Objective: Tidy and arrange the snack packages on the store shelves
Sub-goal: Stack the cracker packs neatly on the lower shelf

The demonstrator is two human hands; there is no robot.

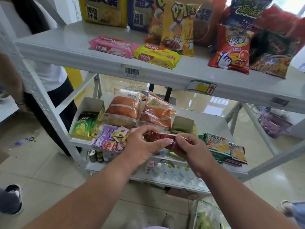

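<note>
Both my hands hold a long dark red snack package (162, 138) over the front edge of the middle shelf (212, 124). My left hand (142, 145) grips its left end and my right hand (192, 150) grips its right end. To the right lie flat green and red snack packs (222, 147). Left of my hands sits an open box of small purple and yellow candy packets (110, 140). Two orange bread bags (140, 109) lie behind. On the top shelf (69, 47) lie a pink Nabati pack (112, 46) and a yellow Nabati pack (156, 56), with upright chip bags (231, 48) further right.
A person in a white shirt (47, 75) stands at the left behind the rack's upright post (41, 103). A white open box with green packets (85, 121) sits at the middle shelf's left end. Bottles and cans (173, 171) fill the lower shelf. A green bag (206, 214) lies on the floor.
</note>
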